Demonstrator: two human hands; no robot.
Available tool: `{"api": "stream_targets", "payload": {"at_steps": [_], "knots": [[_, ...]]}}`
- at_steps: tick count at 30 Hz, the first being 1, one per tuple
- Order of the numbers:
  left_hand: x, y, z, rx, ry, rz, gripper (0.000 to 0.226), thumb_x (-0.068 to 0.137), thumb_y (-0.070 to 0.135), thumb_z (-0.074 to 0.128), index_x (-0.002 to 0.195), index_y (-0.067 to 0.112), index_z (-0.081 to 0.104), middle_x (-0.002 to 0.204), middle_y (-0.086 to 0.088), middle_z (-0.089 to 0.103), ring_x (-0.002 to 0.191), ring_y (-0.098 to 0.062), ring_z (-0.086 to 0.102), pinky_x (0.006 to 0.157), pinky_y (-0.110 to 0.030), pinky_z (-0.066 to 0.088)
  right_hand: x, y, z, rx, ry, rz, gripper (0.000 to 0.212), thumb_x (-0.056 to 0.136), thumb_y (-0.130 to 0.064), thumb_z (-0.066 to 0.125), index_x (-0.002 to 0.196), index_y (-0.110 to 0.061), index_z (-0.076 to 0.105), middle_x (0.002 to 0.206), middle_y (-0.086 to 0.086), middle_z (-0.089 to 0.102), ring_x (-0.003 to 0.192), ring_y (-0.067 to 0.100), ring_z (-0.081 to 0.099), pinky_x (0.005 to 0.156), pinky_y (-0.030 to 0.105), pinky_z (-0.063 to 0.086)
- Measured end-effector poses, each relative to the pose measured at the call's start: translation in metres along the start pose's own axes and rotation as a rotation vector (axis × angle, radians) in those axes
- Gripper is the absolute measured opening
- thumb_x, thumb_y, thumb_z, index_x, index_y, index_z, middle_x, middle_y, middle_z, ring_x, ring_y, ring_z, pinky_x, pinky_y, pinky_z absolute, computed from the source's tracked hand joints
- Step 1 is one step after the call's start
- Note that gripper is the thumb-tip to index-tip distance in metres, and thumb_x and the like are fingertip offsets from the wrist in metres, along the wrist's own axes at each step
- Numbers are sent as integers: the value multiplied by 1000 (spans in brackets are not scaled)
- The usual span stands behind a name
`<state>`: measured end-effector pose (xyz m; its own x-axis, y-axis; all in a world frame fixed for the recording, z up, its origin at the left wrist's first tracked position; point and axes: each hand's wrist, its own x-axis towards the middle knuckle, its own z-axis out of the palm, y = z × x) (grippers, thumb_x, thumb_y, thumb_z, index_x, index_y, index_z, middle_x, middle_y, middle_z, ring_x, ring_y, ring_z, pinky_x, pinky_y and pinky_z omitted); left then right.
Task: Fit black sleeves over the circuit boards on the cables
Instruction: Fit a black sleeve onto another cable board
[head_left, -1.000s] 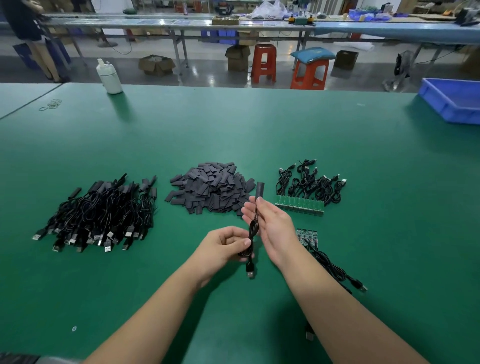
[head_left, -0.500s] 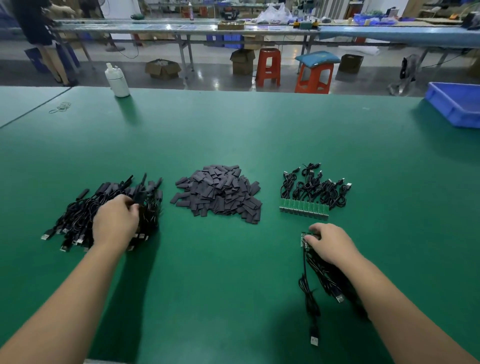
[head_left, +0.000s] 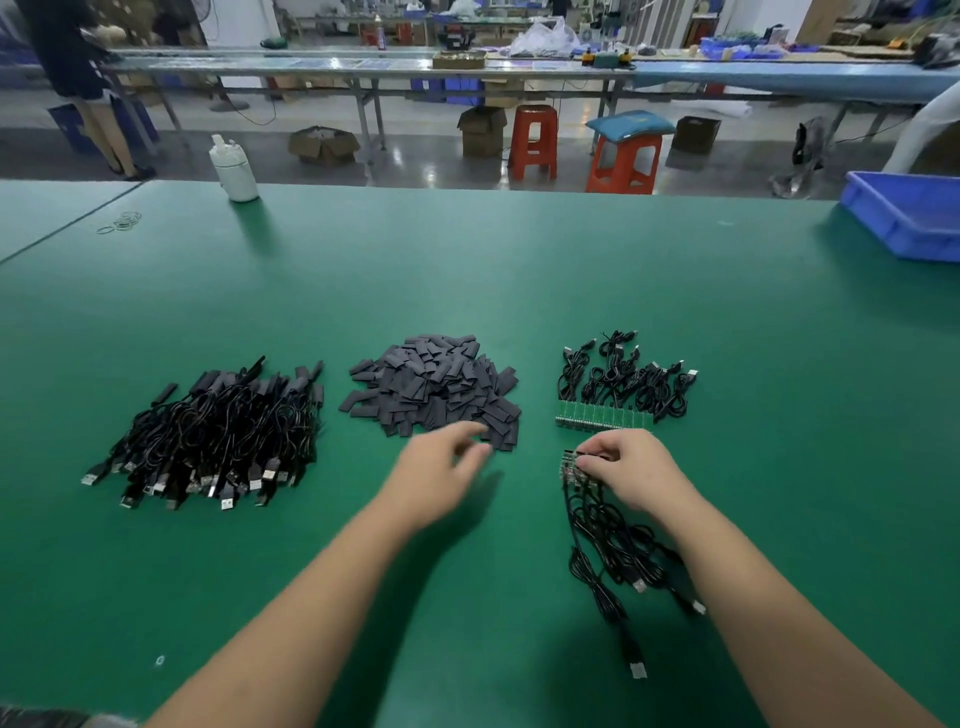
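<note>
On a green worktop (head_left: 467, 270), left hand (head_left: 436, 470) blurred, fingers loosely spread, holding nothing, at the near edge of a heap of black sleeves (head_left: 434, 387). Right hand (head_left: 631, 470) pinching small circuit boards (head_left: 570, 464) on loose black cables (head_left: 605, 530). Just beyond, a row of boards with coiled cables (head_left: 621, 387); far left, a pile of sleeved cables (head_left: 213, 431).

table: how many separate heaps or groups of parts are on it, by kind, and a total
Finished sleeved cables: 1 heap
Loose black sleeves: 1 heap
Bare-board cables: 2 groups, a far row and a near bunch
Total: 4
</note>
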<state>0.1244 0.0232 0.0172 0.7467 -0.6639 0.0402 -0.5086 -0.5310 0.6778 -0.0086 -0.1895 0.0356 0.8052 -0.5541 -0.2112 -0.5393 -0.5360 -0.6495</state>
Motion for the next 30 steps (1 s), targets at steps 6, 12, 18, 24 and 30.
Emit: {"api": "stream_targets", "payload": {"at_steps": [6, 12, 18, 24, 30], "knots": [[7, 52, 65, -196, -169, -101, 18, 97, 38, 56, 111, 29, 65, 95, 8, 71, 85, -8, 63, 83, -29, 51, -3, -8, 7, -34, 15, -55, 14, 91, -29, 69, 102, -24, 76, 93, -10, 69, 90, 10, 63, 79, 24, 45], [6, 58, 78, -179, -109, -134, 28, 98, 31, 54, 76, 13, 58, 70, -3, 68, 63, -1, 69, 51, -23, 40, -4, -5, 13, -122, 117, -66, 13, 91, -30, 67, 97, -27, 78, 89, -13, 69, 78, 4, 59, 69, 23, 43], [5, 60, 82, -243, -70, -173, 32, 99, 23, 56, 67, 17, 54, 60, 6, 57, 60, 1, 69, 43, -10, 33, -5, -3, 17, -106, 151, -54, 15, 89, -29, 66, 94, -27, 79, 90, -10, 74, 81, 9, 64, 74, 26, 51], [3, 61, 86, -68, 29, -134, 32, 97, 24, 56, 66, 19, 52, 59, 4, 60, 52, 4, 59, 49, -13, 38, -5, -2, 26, -147, 195, 1, 16, 87, -27, 62, 86, -26, 79, 77, -5, 73, 75, 19, 65, 69, 28, 54], [3, 55, 94, -201, 121, -228, 27, 97, 22, 55, 71, 15, 59, 70, 2, 69, 65, -8, 69, 64, -29, 54, 2, 9, 25, -151, 193, -11, 16, 95, -28, 62, 95, -26, 77, 90, -5, 74, 82, 19, 65, 75, 30, 53]]}}
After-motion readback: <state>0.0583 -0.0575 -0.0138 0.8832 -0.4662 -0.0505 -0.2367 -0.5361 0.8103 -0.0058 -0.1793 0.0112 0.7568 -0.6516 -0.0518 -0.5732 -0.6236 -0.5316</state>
